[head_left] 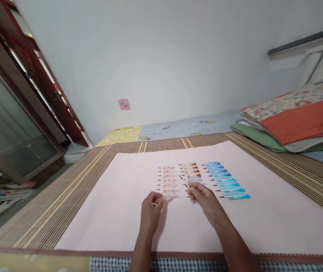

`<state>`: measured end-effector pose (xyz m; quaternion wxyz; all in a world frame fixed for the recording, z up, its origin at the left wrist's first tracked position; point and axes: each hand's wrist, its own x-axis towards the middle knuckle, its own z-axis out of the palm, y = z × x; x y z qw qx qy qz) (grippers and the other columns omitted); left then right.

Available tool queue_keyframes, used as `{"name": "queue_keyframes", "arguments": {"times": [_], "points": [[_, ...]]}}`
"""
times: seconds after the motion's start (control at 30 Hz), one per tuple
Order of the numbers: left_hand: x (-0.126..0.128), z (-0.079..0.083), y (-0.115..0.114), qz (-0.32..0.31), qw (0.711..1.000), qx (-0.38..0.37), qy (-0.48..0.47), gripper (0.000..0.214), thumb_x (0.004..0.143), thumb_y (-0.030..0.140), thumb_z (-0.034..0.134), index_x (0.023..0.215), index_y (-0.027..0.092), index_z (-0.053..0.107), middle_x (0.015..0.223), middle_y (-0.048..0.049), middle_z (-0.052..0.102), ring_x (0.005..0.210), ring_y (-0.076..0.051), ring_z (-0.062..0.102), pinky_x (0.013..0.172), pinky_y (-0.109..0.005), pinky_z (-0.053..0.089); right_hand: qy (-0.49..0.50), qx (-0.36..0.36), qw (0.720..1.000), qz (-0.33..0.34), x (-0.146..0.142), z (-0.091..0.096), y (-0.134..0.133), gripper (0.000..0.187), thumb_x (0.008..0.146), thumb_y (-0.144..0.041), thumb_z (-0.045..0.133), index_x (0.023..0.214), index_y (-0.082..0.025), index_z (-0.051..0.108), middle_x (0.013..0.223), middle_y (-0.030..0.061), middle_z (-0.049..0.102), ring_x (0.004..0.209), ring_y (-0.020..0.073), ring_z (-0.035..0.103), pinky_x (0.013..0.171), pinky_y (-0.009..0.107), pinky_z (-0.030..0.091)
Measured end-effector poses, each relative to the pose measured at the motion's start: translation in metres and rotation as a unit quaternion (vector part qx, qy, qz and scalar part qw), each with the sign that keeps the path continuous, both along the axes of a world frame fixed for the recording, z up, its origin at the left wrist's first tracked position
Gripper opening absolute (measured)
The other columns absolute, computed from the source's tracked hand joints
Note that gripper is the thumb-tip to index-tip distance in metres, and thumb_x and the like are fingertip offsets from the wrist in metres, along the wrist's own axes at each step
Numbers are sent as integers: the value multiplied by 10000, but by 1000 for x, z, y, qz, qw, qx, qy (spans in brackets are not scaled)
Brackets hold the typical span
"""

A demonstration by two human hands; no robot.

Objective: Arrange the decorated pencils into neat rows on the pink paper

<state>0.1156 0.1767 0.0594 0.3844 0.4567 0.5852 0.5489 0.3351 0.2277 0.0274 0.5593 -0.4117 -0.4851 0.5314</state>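
Observation:
My left hand (151, 208) is closed at the near end of the left column, its fingertips pinching the tip end of the lowest clear pinkish pen (171, 196). More pinkish pens (169, 176) lie above it, dark tips to the left. My right hand (201, 194) grips a slim pale pen (185, 182) with a dark tip pointing up and left, above the middle column. That column has brown-ended pens (191, 167) at the top and a greyish pen (194, 181) below; my hand hides part of the lower ones. To the right, blue pens (220, 175) shade into turquoise pens (235, 190).
The pens lie on a large pale pink sheet (99, 211) over a striped mat (56, 192). Folded bedding (305, 117) is stacked at the right. Behind is a white wall with a pink note (124, 104); a glass-panelled door (11, 124) stands at the left.

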Motion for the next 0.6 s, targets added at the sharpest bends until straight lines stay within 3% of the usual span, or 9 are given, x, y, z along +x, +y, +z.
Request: {"name": "queue_keyframes", "arguments": {"times": [0.1, 0.27, 0.6], "points": [[8, -7, -2, 7, 993, 14, 113, 69, 729, 186, 735, 698, 204, 676, 682, -1, 627, 633, -153, 516, 605, -259, 359, 6, -1, 1000, 3, 0, 2, -1, 534, 723, -656, 793, 981, -190, 750, 774, 39, 682, 669, 156, 560, 629, 304, 453], [12, -17, 1, 0, 965, 56, 255, 149, 737, 79, 659, 700, 219, 696, 817, -38, 603, 779, -201, 560, 696, -297, 384, 18, -10, 1000, 5, 0, 6, -4, 526, 710, -647, 808, 971, -194, 751, 772, 28, 685, 664, 145, 561, 645, 301, 453], [17, -22, 9, -8, 931, 36, 362, 267, 754, -8, 572, 779, 206, 728, 897, -67, 615, 863, -219, 593, 748, -316, 452, 13, -1, 1000, 10, 1, 4, -3, 520, 718, -648, 803, 977, -200, 755, 769, 34, 694, 656, 145, 554, 628, 293, 442]]}}
